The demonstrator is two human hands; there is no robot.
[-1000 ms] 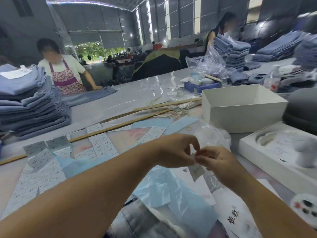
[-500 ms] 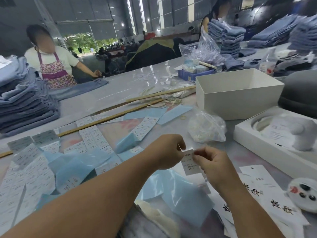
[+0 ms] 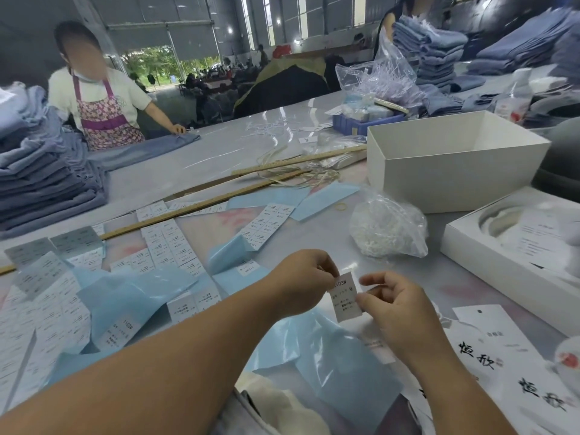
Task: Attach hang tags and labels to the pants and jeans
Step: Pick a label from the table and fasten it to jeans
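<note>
left hand point(image 3: 303, 282): lower centre of frame; top left edge of a small white label point(image 3: 345, 296) is pinched by curled fingers.
right hand point(image 3: 397, 309): just right of the left; the label's right edge is pinched between thumb and a finger, index finger raised off it.
label: held above the bench point(image 3: 219, 158), tilted, printed "1103#" at top; finer print unreadable.
blue backing sheets point(image 3: 342, 372): strewn under and left of the hands, glossy, some curled.
hang tags point(image 3: 508, 356): lower right, white with black brush characters, one punched hole seen at a top edge.
label sheets point(image 3: 171, 243): laid in rows across the left and centre of the bench, some peeled onto blue backing.
plastic bag point(image 3: 387, 227): centre right, clear, filled with white strings or loops; exact content cannot be told.
wooden rulers point(image 3: 201, 207): two long sticks laid diagonally across mid-frame.
white box point(image 3: 452, 171): open, right of centre; a second shallow white tray point(image 3: 489, 255) is seen at right edge.
jeans stack point(image 3: 40, 171): left edge, folded blue denim; more stacks at upper right.
person in apron point(image 3: 100, 98): upper left, hand laid on spread denim at the bench's far side.
</note>
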